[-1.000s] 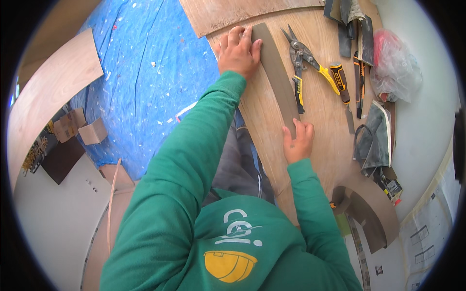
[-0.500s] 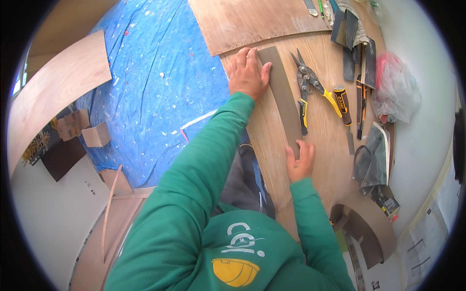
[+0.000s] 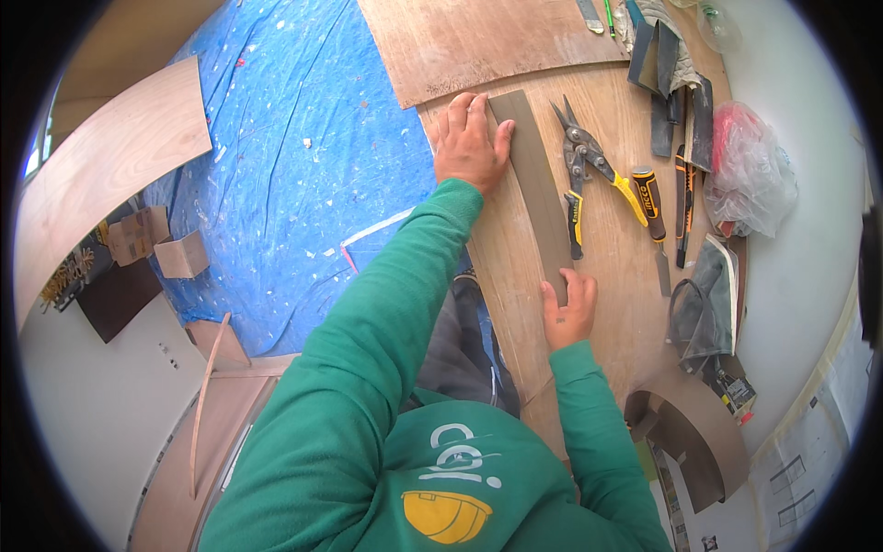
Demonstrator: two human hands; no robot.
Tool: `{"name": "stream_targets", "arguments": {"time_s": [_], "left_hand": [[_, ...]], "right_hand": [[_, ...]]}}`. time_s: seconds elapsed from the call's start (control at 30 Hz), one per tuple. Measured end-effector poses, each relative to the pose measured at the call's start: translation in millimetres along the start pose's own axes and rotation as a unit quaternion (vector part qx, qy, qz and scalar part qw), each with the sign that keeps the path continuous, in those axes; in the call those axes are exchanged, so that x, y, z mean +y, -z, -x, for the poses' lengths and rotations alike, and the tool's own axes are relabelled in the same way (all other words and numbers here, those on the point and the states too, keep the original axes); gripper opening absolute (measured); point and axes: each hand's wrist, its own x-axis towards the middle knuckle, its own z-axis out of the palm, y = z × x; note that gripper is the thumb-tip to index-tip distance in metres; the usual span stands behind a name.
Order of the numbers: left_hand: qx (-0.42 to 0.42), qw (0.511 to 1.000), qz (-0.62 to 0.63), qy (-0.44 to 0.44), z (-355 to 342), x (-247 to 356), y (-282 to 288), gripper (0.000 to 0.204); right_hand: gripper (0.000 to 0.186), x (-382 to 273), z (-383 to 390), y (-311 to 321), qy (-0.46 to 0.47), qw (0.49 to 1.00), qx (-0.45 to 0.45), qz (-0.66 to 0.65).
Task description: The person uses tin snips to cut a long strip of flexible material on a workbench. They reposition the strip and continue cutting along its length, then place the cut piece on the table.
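A long, flat grey-brown strip [image 3: 538, 189] lies on a pale wooden board [image 3: 635, 322], running from the far end toward me. My left hand [image 3: 471, 145] rests palm down at the board's left edge beside the strip's far end, fingers stretched out, thumb against the strip's side. At the near end, my right hand [image 3: 570, 308] has its thumb and fingers on either side of the strip, gripping it; the very tip is hidden under the hand. Tin snips [image 3: 589, 166] with yellow-and-black handles lie with spread handles just right of the strip.
Right of the snips lie a yellow-and-black-handled tool [image 3: 649, 207] and an orange-and-black utility knife [image 3: 683, 202]. A clear plastic bag [image 3: 754, 175] and a grey pouch [image 3: 706, 299] line the right side. A plywood sheet [image 3: 487, 41] covers the far end. Blue sheeting [image 3: 285, 175] spreads at left.
Both hands and the strip stay in nearly the same place. The right hand sits very slightly nearer to me; the rest of the view shifts only a little.
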Motion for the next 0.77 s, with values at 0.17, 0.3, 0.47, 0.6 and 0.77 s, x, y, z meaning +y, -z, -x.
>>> {"name": "stream_targets", "arguments": {"time_s": [0.17, 0.3, 0.47, 0.6, 0.77], "left_hand": [[0.019, 1.000, 0.008, -0.020, 0.7, 0.5, 0.7, 0.053], [0.021, 0.997, -0.029, -0.071, 1.8, 0.8, 0.8, 0.038], [0.037, 0.995, -0.041, -0.087, 1.9, -3.8, -4.5, 0.028], [0.044, 0.992, -0.068, -0.097, 2.9, -5.9, -7.3, 0.030], [-0.011, 0.994, -0.080, -0.074, 7.4, -4.3, -2.4, 0.045]], "right_hand": [[0.040, -0.1, -0.2, 0.4, 0.006, 1.000, -0.001, -0.003], [0.039, -0.3, -0.5, 0.5, 0.003, 1.000, -0.002, 0.006], [0.040, 0.1, 0.8, 0.1, -0.014, 1.000, -0.015, 0.002], [0.041, -1.3, -1.7, 0.0, -0.002, 1.000, -0.013, 0.004], [0.042, 4.2, -0.1, -2.9, -0.018, 1.000, -0.019, -0.018]]}}
